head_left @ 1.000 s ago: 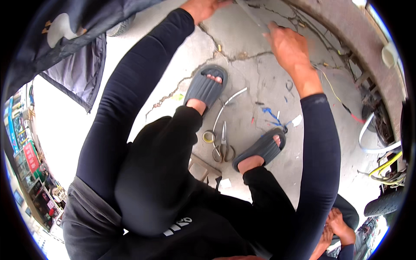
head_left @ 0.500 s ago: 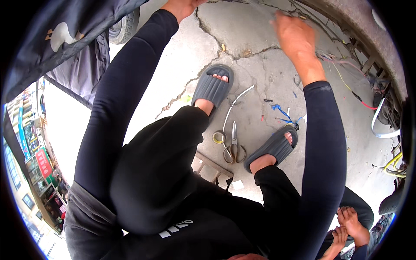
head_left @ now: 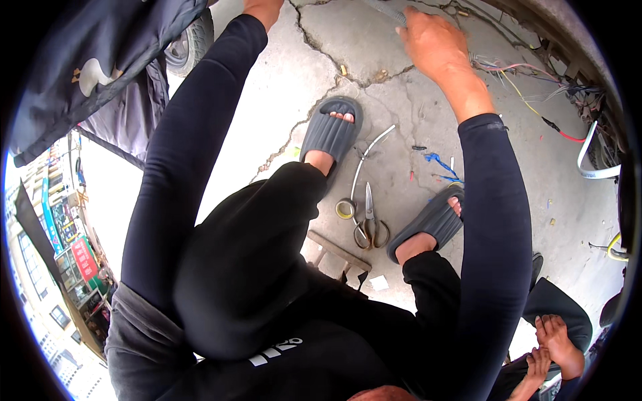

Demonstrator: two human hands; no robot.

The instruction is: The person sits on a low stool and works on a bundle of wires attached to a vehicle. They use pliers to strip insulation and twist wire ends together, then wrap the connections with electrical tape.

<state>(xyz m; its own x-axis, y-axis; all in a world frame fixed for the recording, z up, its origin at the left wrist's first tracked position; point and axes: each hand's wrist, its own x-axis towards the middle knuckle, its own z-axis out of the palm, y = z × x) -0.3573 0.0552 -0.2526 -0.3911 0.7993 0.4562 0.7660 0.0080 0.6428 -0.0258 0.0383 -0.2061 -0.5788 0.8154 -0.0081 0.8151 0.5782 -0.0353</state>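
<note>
At the top edge, my right hand (head_left: pixel 435 43) is closed round a grey ribbed tube (head_left: pixel 386 9). On the other side of that hand, thin coloured wires (head_left: pixel 511 69) run toward the machine at the right. My left hand (head_left: pixel 265 9) is mostly cut off by the upper edge, so its fingers are hidden. Scissors (head_left: pixel 369 212) lie on the concrete between my slippered feet. Beside them is a roll of tape (head_left: pixel 345 209), with a thin white tube (head_left: pixel 364 159) stretching away from it.
Blue scraps (head_left: pixel 438 164) lie near my right slipper (head_left: pixel 431 220). A small wooden stool (head_left: pixel 340 251) shows beneath me. A dark cover (head_left: pixel 127 40) and a wheel (head_left: pixel 190 47) stand at the upper left. Another person's hands (head_left: pixel 558 344) rest at the lower right.
My right hand has shifted slightly left and up, and the grey ribbed tube now shows at its fingers. My left hand has slid farther out past the upper edge. The view has tilted a little.
</note>
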